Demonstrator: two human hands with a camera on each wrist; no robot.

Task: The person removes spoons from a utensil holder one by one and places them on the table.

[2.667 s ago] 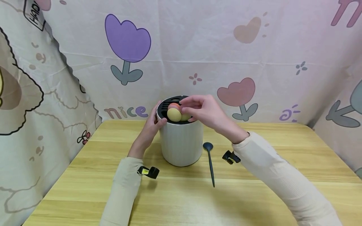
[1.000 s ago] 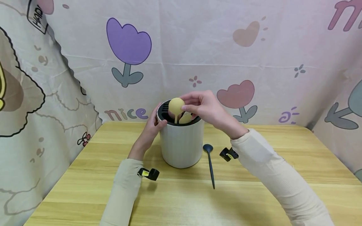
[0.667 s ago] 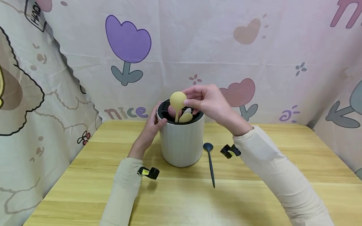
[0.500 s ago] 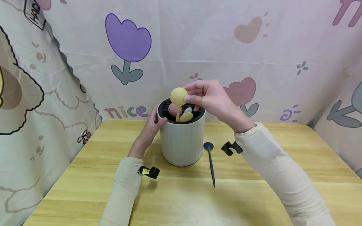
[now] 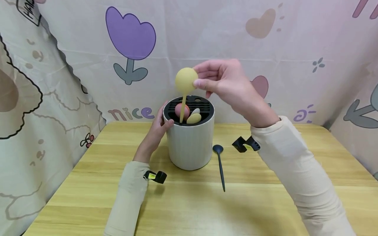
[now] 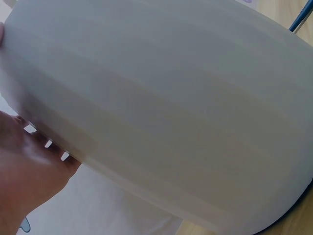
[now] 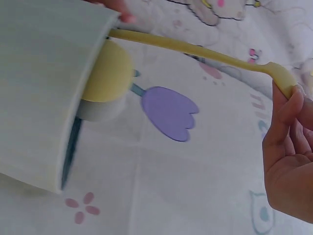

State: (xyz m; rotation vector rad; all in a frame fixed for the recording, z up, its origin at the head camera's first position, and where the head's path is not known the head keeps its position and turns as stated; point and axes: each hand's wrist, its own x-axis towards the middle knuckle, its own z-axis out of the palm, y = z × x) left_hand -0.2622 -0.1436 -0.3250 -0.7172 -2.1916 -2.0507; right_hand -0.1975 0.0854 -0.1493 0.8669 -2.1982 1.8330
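Note:
A white ribbed utensil holder [image 5: 190,147] with a slotted black top [image 5: 203,106] stands upright on the table. My left hand [image 5: 155,134] holds its left side near the rim, the thumb at the front. In the left wrist view the holder's wall fills most of the picture. Between thumb and fingers my right hand [image 5: 228,83] pinches the round bowl of a yellow spoon [image 5: 186,80] above the holder. The spoon's handle [image 7: 195,50] runs down into the opening; its lower end is hidden. A pink spoon [image 5: 182,111], another yellow spoon [image 5: 194,118] and a white one [image 5: 196,111] stick out there.
A dark spoon [image 5: 220,167] lies on the wooden table [image 5: 189,203], right of the holder. Behind the table hangs a patterned cloth [image 5: 189,39]. Each sleeve carries a small black wrist camera, the left one [image 5: 156,176] low over the table.
My right hand has risen, drawing the yellow spoon upward so that more of its handle shows above the black top. The left hand stays on the holder.

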